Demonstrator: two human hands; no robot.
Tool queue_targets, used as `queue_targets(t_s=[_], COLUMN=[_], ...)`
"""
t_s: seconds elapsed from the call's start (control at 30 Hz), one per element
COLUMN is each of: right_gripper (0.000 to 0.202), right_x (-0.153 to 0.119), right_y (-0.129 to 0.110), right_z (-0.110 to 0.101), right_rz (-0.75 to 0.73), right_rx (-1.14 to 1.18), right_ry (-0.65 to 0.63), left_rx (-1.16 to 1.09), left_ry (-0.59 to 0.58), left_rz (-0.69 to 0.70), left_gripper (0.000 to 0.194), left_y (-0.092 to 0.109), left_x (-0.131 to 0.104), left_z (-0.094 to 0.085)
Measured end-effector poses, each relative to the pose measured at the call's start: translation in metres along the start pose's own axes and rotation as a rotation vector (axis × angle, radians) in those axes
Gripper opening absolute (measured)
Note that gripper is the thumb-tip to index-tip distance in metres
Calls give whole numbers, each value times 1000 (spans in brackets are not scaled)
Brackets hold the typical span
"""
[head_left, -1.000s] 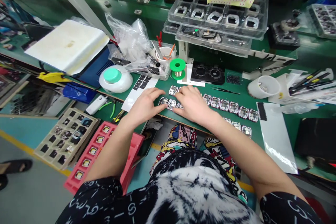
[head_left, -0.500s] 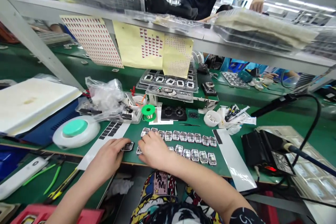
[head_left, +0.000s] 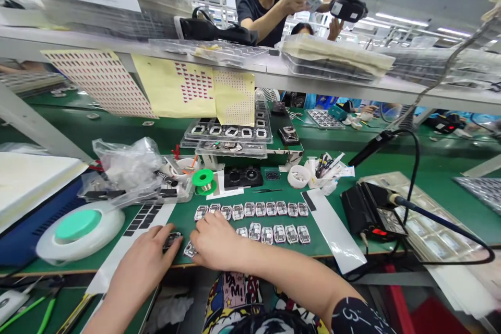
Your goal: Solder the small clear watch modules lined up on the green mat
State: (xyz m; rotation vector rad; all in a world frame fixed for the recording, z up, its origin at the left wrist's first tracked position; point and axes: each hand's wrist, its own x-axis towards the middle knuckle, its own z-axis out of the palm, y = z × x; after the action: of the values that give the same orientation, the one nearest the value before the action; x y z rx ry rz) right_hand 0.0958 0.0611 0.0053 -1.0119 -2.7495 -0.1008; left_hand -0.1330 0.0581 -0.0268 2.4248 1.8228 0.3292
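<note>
Two rows of small rounded-square device housings [head_left: 278, 234], with pale rims and metal parts inside, lie on the green bench. To the left of the lower row, my left hand [head_left: 151, 253] grips a dark rounded-square housing [head_left: 172, 240] between thumb and fingers, close to the bench's front edge. My right hand [head_left: 215, 240] reaches over the left part of the rows. Its bent fingertips are on a pale-rimmed housing [head_left: 190, 249] beside the left hand, and its thumb side is partly hidden. The hand also covers some lower-row housings.
Behind the rows are a green solder spool [head_left: 203, 181], tweezers [head_left: 267, 190] and a white cup [head_left: 298, 176]. A tape roll [head_left: 80, 232] stands left, a black soldering station [head_left: 373, 214] right. Above, a shelf [head_left: 274, 65] crosses; a co-worker [head_left: 270, 10] stands behind it.
The view has tilted up and turned right. Both hands stay at nearly the same spot on the bench. The co-worker now holds up a white box and a black device.
</note>
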Motion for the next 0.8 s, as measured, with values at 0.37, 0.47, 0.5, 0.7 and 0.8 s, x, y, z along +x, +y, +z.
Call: queue_targets(t_s=[0.37, 0.47, 0.5, 0.7, 0.8], right_gripper=[55, 35, 27, 25, 35], right_x=[-5, -5, -5, -3, -2], right_y=[-3, 0, 0, -3, 1], right_z=[-8, -16, -18, -15, -11], right_rz=[9, -67, -65, -4, -15], right_rx=[-19, 45, 54, 123, 147], right_ry=[-16, -68, -84, -125, -139], left_rx=[-33, -6, -9, -97, -135], left_ry=[39, 24, 8, -51, -29], left_rz=[117, 91, 88, 98, 82], left_gripper=[38, 38, 37, 33, 39], left_y=[-15, -9, -5, 11, 13], left_x=[0, -3, -4, -6, -9], left_z=[1, -8, -12, -35, -38])
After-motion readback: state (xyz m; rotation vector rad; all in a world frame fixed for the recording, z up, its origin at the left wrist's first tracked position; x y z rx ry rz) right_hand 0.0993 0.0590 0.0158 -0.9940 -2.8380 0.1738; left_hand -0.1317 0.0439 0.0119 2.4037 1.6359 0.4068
